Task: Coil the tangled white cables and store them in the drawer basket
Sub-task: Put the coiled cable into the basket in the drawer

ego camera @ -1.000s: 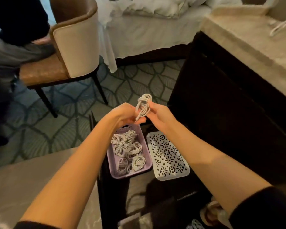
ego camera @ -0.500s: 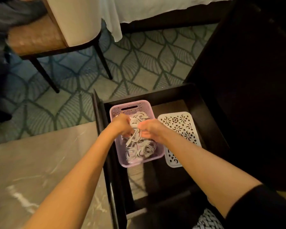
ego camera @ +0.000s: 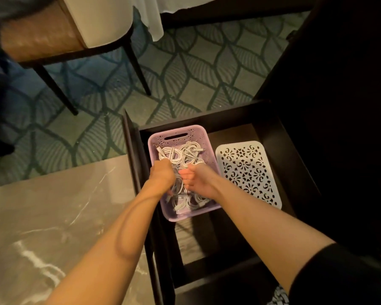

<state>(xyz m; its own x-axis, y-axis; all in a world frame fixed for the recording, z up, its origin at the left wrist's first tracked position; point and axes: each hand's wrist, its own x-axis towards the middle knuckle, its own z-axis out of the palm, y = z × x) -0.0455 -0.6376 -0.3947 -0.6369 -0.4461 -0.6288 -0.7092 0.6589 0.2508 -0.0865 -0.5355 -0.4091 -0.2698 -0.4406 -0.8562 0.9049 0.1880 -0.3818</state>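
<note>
The coil [ego camera: 178, 183] has been lowered into the basket [ego camera: 178, 134], 6 o'clock end; it is gripped by the curled left hand [ego camera: 162, 175]; the right hand [ego camera: 198, 179] cannot be told; release is due.

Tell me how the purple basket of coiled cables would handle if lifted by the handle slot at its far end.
Probably light: the purple basket is perforated plastic and holds coiled cables. Lifted by that far end alone, it would likely tip down at the near end. The coils, piled loose, might then slide toward the low side or partly unwind.
</note>
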